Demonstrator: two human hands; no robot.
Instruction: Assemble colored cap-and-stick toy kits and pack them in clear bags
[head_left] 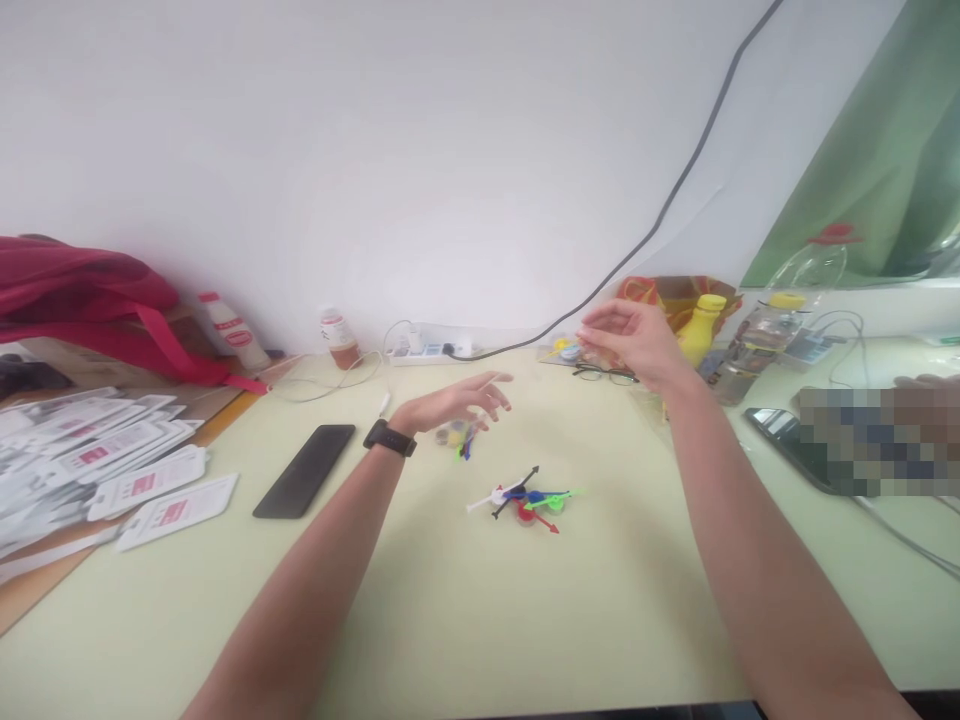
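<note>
My left hand [461, 402], with a black watch [390, 438] on the wrist, hovers over the table with its fingers apart and nothing visible in them. Just below it lies a small cluster of coloured plastic pieces [459, 438], partly covered by the hand. Closer to me is a pile of plastic arrow-shaped pieces [534, 497] in white, black, blue, red and green, with round parts among them. My right hand [634, 338] is raised at the back right, thumb and fingertips pinched together; what they hold, if anything, cannot be made out. Yellow and blue pieces [568, 350] lie beyond its fingertips.
Eyeglasses [592, 373], a yellow bottle [701, 330] and a clear bottle [754, 350] stand or lie near my right hand. A black phone [304, 472] and many white cards [142, 480] are at left. Behind are a power strip [431, 353] and a drink bottle [341, 340].
</note>
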